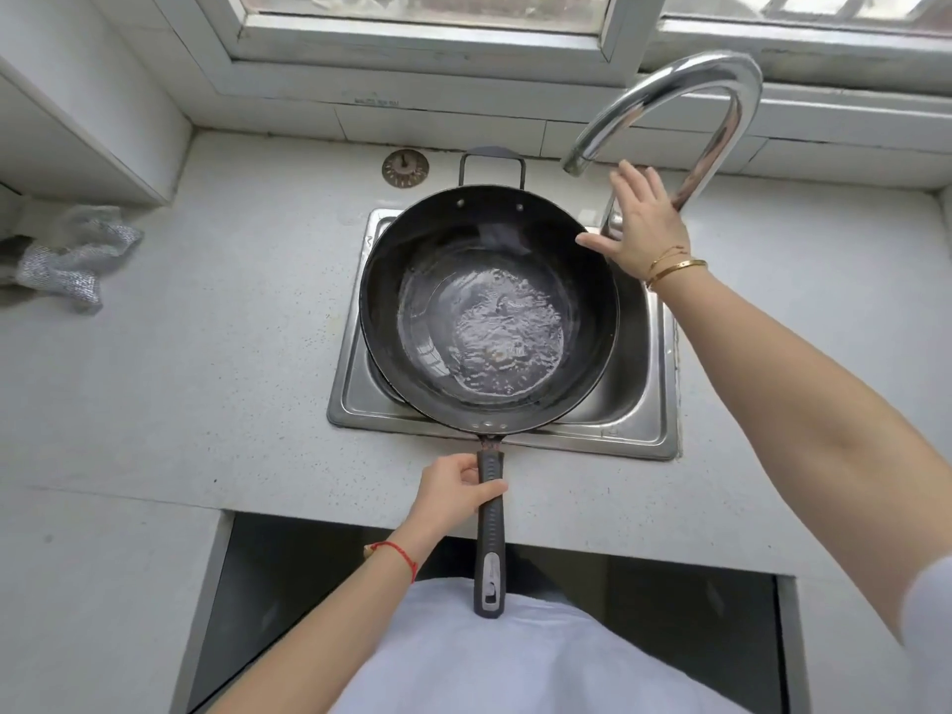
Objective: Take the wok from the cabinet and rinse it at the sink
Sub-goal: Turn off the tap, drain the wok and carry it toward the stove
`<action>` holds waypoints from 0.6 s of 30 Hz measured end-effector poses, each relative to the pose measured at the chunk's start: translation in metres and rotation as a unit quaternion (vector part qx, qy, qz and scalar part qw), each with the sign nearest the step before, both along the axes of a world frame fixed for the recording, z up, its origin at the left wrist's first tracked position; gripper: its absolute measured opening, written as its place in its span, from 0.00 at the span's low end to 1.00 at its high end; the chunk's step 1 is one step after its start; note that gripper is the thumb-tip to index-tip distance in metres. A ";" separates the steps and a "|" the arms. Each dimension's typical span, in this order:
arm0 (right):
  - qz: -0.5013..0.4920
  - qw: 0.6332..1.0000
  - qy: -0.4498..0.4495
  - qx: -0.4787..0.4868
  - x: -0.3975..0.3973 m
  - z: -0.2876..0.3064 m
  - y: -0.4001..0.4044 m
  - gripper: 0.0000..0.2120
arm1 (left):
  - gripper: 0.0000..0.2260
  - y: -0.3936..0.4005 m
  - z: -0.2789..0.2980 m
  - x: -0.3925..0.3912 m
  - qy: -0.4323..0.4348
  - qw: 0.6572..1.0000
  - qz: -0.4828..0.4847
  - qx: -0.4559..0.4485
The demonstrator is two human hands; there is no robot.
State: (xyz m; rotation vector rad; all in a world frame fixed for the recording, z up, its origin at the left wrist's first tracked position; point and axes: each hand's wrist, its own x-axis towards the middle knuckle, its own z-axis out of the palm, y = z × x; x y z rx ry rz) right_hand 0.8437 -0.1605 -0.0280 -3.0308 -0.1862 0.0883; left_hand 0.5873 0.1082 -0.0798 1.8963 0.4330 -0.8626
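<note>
We steady the wok (489,301) over the small steel sink (639,430), left hand (453,489) gripping its long handle (491,528) while the right hand (641,226), fingers spread, rests at the faucet (685,110), seemingly to control water pooling inside.

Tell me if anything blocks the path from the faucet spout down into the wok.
Nothing visible does. The faucet spout opens above the far right rim of the wok; the right hand is at the faucet's base, beside that path, not under the spout.
</note>
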 end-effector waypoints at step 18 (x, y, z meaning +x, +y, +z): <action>-0.127 0.951 0.029 0.280 -0.219 -0.023 0.062 0.26 | 0.13 0.002 -0.011 -0.009 0.038 0.990 0.062 -0.117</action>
